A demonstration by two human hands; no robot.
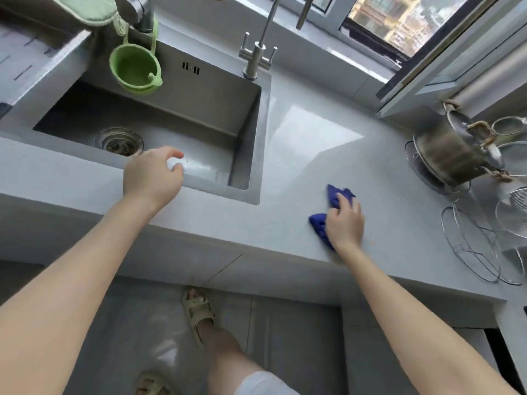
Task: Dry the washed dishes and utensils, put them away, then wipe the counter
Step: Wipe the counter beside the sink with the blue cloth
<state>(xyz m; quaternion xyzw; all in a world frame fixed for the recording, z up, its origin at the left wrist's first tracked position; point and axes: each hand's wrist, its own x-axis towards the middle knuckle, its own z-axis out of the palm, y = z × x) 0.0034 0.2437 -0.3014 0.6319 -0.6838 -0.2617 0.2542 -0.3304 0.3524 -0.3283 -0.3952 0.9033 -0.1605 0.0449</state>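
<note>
stage: I judge this to be the last step, wiping. No loose dishes show on the bench (313, 155), so drying and putting away look done.
right grip (345, 223): near the front edge of the bench, fingers curled onto the blue cloth (318, 225) and pressing it flat on the surface.
blue cloth: bunched under and left of the right grip. One flap pokes out past the fingertips toward the far side, another out by the wrist.
left grip (151, 178): at the front rim of the sink (199, 115), fingers curled over the edge. There's a small white blob at the fingertips and I can't tell whether it's held or just glare, so I can't call this grip's state.
left to do: my guess is the bench right of the cloth and back toward the window; a sheen shows behind it, wet or just reflection, can't tell.
wire rack (470, 246): far right on the bench, well apart from the cloth.
pot (447, 155): tilted on its stand beyond the rack, strainers beside it.
green cup (134, 69): hangs from the tap over the sink's back left.
</note>
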